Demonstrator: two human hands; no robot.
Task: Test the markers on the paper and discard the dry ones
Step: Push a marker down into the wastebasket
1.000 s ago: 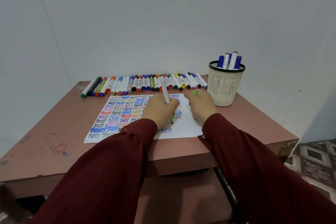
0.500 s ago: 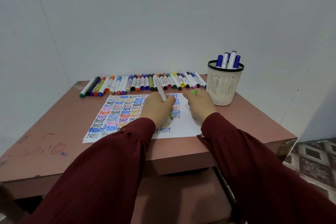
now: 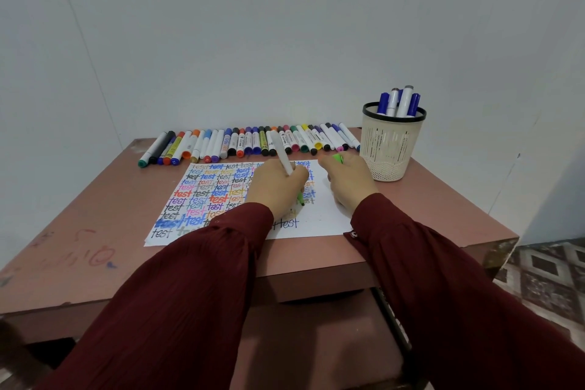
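Head view: left hand (image 3: 278, 187) gripping a green-tipped marker (image 3: 284, 158), nib down on the paper (image 3: 319, 220) mid-table, right hand (image 3: 348, 184) clutching its green cap (image 3: 338, 158), resting on the sheet, row of markers (image 3: 247, 144) just behind, mesh cup (image 3: 392, 152) of markers to the right.

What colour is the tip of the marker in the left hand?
Green. The marker tip shows below the left hand in the head view.
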